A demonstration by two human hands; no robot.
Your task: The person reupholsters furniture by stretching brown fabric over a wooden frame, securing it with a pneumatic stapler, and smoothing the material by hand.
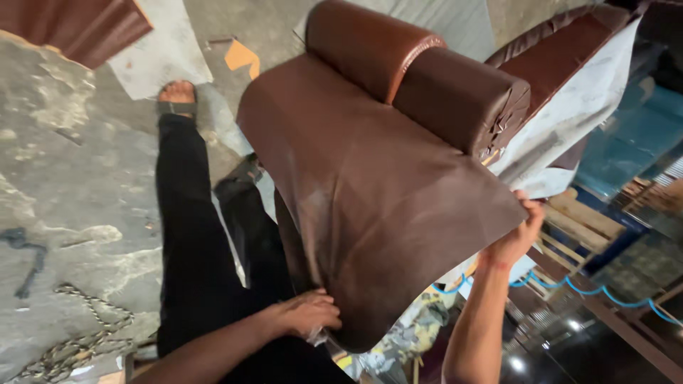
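— Rough concrete floor (pixel 64 178), a chain (pixel 64 341) lying on it, wooden frames off to the side. And the brown leather sheet (pixel 377 192)?

— Draped over the sofa arm (pixel 420 71). The left hand (pixel 307 314) pinches its lower edge, the right hand (pixel 516 235) grips the far corner.

— Fastened anywhere?

— Looks loose where it's held; the rolled arm above seems already covered.

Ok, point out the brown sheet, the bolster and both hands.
Brown sheet (pixel 370 206), head view, middle of the stretched face.
Bolster (pixel 459 99), head view, its rounded side.
Left hand (pixel 309 314), head view, back of the hand at the sheet's lower edge.
Right hand (pixel 516 235), head view, palm gripping the sheet's corner.
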